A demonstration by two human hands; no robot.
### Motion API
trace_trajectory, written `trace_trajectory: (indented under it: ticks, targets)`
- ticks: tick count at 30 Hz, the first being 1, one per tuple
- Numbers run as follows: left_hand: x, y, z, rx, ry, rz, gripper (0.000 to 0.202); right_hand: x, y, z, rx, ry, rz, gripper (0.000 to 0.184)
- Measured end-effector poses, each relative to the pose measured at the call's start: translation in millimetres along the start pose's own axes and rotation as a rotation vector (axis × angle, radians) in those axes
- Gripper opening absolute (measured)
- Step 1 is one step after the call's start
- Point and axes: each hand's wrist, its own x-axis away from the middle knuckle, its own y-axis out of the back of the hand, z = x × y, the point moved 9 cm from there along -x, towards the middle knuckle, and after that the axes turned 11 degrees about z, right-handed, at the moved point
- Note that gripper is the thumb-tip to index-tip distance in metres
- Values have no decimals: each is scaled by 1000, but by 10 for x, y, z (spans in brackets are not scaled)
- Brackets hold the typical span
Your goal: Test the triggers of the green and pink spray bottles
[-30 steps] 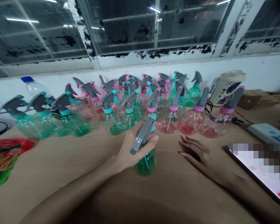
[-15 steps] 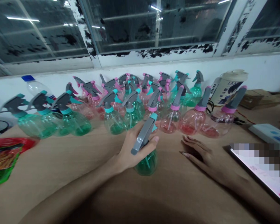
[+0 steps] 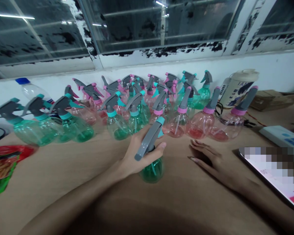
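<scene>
My left hand [image 3: 134, 156] is wrapped round the neck of a green spray bottle [image 3: 152, 169] with a grey trigger head; the bottle stands on the brown table [image 3: 63, 176]. My right hand [image 3: 210, 160] lies flat on the table to the bottle's right, fingers stretched out and holding nothing. Behind both hands stand several green and pink spray bottles [image 3: 137, 111] in rows against the white wall.
A red and green snack bag [image 3: 2, 166] lies at the left edge. A water bottle with a blue cap [image 3: 29, 89] stands back left. A cream tumbler [image 3: 237, 86], a cardboard box [image 3: 271, 99], a white device [image 3: 281, 135] and a tablet [image 3: 276, 173] are at the right.
The view has shifted slightly. My left hand stays closed on the green bottle and my right hand stays flat on the table.
</scene>
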Motion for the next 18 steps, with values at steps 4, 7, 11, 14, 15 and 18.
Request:
trace_trajectory:
  ticks: [4, 7, 11, 14, 15, 18]
  targets:
    - [-20, -39, 18, 17, 16, 61, 9, -3, 14, 9, 1, -5, -4, 51]
    - [-28, -62, 48, 40, 34, 97, 10, -3, 23, 11, 13, -4, -11, 52]
    - [-30, -35, 16, -7, 10, 71, 11, -5, 49, 23, 15, -11, -8, 51]
    - [-24, -33, -19, 36, 2, 57, 23, -8, 56, 22, 27, -34, 19, 52]
    - [-21, -36, -22, 62, 10, 56, 25, -7, 57, 18, 29, -40, 25, 53]
    - [-16, -38, -24, 95, 38, 54, 29, -1, 57, 2, 25, -35, 26, 52]
